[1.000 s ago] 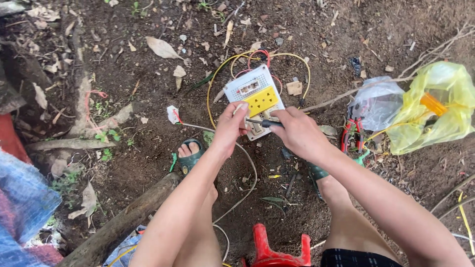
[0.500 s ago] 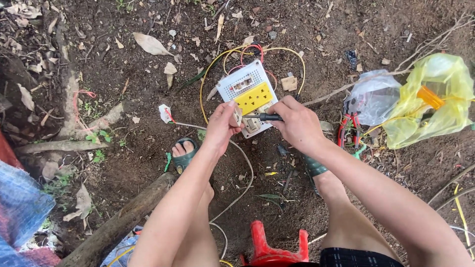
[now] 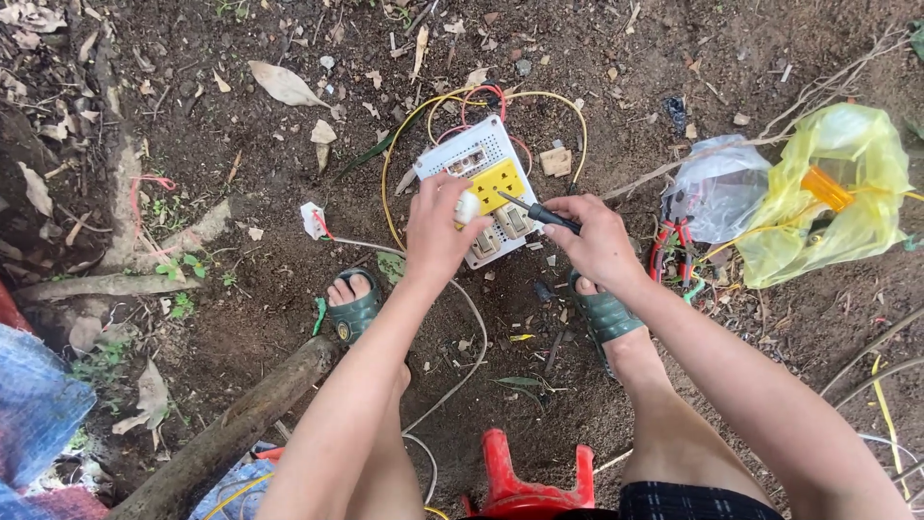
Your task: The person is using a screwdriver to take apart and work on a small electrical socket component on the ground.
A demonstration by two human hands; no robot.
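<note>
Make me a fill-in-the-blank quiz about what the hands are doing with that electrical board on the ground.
1. The right hand holds a ____ with a dark handle, its tip on the board.
2. The white board has a ____ coloured panel in its middle.
3. The left hand grips a small ____ coloured part at the board's edge.
4. The board lies on bare ____.

Missing words: screwdriver; yellow; white; soil

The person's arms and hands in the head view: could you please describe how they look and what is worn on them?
Both arms are bare from the frame's lower edge to the fingers, with no sleeves in view. The left hand and right hand wear no gloves; no watch, bracelet or ring shows. The forearms are slim.
</note>
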